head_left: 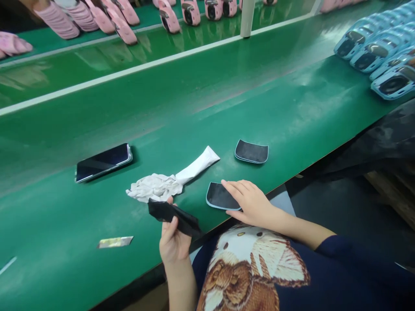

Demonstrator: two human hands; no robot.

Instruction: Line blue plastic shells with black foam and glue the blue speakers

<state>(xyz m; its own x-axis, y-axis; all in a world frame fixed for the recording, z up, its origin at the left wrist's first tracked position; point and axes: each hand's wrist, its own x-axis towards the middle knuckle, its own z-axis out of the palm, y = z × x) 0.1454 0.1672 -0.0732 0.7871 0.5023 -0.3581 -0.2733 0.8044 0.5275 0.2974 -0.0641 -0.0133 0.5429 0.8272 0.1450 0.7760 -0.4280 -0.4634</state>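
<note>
My left hand is closed round a flat, dark black piece, thumb in front and fingers behind, and holds it tilted above the table's front edge. My right hand reaches over the right end of a curved black panel with a light blue rim. Its fingers lie at the panel's far edge and its thumb at the near edge; the palm hides the panel's right end. Farther back, a small stack of similar curved black panels lies to the right.
Left of centre lie a crumpled white glove or cloth, a white tube-like strip, a phone and a small yellowish-silver strip. Light blue housings stand in rows at right; pink housings line the back beyond a white rail.
</note>
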